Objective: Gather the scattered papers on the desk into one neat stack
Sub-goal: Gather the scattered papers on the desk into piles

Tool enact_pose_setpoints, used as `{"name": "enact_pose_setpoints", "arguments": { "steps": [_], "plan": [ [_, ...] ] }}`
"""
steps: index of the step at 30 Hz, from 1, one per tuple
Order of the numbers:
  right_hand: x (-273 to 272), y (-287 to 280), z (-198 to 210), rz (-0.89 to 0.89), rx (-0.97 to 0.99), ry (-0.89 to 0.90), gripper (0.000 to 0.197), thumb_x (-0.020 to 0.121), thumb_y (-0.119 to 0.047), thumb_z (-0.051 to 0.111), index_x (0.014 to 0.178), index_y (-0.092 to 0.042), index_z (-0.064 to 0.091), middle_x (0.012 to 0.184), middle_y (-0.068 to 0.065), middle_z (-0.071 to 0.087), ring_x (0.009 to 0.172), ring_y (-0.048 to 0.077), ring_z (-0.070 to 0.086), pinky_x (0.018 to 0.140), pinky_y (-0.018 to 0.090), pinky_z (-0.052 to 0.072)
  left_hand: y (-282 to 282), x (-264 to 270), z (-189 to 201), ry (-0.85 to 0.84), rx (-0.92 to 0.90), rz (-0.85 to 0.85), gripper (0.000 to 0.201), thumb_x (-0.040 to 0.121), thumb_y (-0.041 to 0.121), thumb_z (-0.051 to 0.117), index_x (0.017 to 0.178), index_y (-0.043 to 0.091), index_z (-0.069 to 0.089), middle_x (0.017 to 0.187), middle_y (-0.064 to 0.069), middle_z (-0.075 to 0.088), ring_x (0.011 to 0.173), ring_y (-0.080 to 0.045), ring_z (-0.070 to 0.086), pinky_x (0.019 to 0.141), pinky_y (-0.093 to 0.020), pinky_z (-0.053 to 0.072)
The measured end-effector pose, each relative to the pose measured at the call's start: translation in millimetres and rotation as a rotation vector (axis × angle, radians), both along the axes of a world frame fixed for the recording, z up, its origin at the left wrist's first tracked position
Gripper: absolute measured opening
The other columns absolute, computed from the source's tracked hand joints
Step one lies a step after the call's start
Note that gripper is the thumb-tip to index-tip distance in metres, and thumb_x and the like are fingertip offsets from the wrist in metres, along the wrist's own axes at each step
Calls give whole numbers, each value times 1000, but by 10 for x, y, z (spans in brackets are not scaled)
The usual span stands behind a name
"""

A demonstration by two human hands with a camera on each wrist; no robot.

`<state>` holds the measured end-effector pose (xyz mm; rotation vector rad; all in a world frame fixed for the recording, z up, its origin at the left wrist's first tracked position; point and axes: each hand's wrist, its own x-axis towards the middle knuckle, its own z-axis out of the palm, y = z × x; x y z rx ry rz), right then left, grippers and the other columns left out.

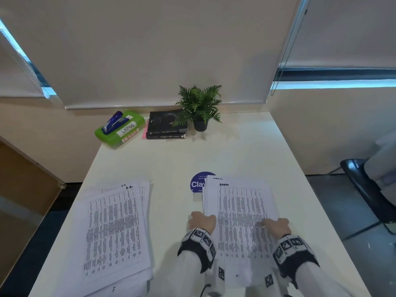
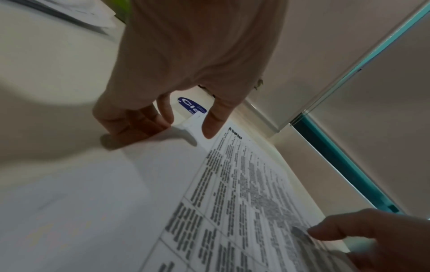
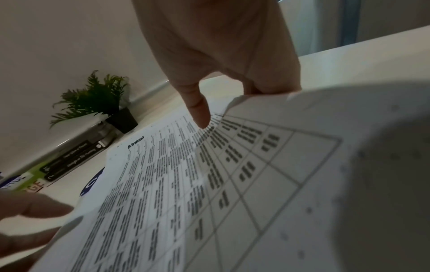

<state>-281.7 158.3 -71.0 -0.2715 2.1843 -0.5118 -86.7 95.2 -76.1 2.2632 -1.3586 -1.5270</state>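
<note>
Two piles of printed sheets lie on the white desk (image 1: 171,159). The left pile (image 1: 111,232) is loosely fanned near the front left, with no hand on it. Both hands hold the right pile (image 1: 240,221) by its sides. My left hand (image 1: 202,221) grips its left edge, fingers (image 2: 130,125) curled at the edge and thumb (image 2: 214,121) over the sheets (image 2: 232,193). My right hand (image 1: 276,225) pinches the right edge, thumb (image 3: 197,110) on the top sheet (image 3: 163,174) and fingers (image 3: 267,88) under it, so that side is raised.
A round blue sticker (image 1: 197,183) shows from under the right pile's far corner. At the back stand a green box (image 1: 120,129) with a blue stapler on it, two black books (image 1: 167,125) and a potted fern (image 1: 200,106). A dark chair (image 1: 364,185) stands off the desk's right edge.
</note>
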Motion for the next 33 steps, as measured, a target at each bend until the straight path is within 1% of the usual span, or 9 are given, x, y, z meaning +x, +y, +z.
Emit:
{"name": "enact_pose_setpoints", "arguments": {
  "steps": [4, 6, 9, 11, 18, 22, 25, 29, 33],
  "plan": [
    [84, 57, 34, 87, 28, -111, 29, 84, -7, 57, 110, 6, 51, 110, 16, 45, 98, 33, 47, 82, 38, 41, 2, 131, -37, 44, -2, -25, 46, 77, 26, 55, 113, -3, 55, 92, -8, 63, 81, -23, 62, 63, -26, 43],
    [180, 90, 47, 90, 36, -91, 17, 86, -2, 51, 100, 6, 51, 99, 15, 46, 87, 30, 46, 85, 40, 42, 28, 164, 18, -24, -1, -101, 27, 81, 29, 53, 92, 4, 55, 77, -1, 54, 77, -20, 58, 68, -26, 49],
    [338, 100, 57, 129, -6, -49, 31, 87, 2, 48, 118, 8, 51, 107, 23, 50, 97, 34, 51, 95, 39, 42, 69, 174, 79, -220, -6, -207, 45, 84, 36, 54, 118, 5, 49, 115, -10, 50, 109, -24, 52, 92, -30, 46],
    [475, 130, 42, 108, -64, -54, 53, 90, 5, 41, 141, 5, 29, 122, 25, 48, 109, 34, 50, 97, 40, 41, 95, 187, 124, -256, -69, -224, 55, 87, 32, 54, 132, 5, 34, 132, -13, 39, 115, -25, 49, 89, -30, 44],
    [938, 22, 284, 164, -327, 73, 36, 83, 0, 40, 118, -5, 44, 103, 18, 58, 80, 26, 54, 81, 43, 49, -56, 724, 297, 181, -223, -52, 57, 93, 6, 42, 143, 9, 15, 118, -6, 51, 83, -19, 56, 75, -31, 52],
    [1458, -368, 537, 185, -512, -162, 56, 90, 1, 45, 142, -6, 28, 140, 7, 40, 126, 25, 41, 106, 44, 33, -295, 1506, 545, 329, -381, 151, 57, 91, 14, 50, 143, 20, 26, 139, -5, 46, 114, -22, 51, 98, -36, 43],
    [2020, -695, 428, 351, -504, -347, 50, 83, 3, 49, 132, -4, 41, 124, 8, 56, 116, 31, 53, 103, 50, 42, -398, 2208, 556, 184, -436, 334, 41, 92, 19, 51, 130, 10, 41, 124, -10, 55, 101, -24, 52, 89, -33, 41],
    [2770, -901, 20, 463, -338, -450, 49, 81, -3, 53, 128, -2, 42, 124, 16, 53, 113, 33, 54, 96, 44, 47, -336, 2986, 358, -48, -349, 417, 46, 90, 20, 51, 133, 9, 39, 125, -17, 56, 107, -35, 56, 95, -41, 44],
    [3207, -887, -151, 622, -176, -188, 44, 87, -12, 47, 130, -4, 43, 130, 14, 49, 116, 29, 51, 97, 33, 43, -300, 3403, 115, -310, -175, 324, 54, 86, 27, 55, 134, 10, 38, 138, -20, 40, 125, -38, 38, 107, -47, 32]
  ]
}}
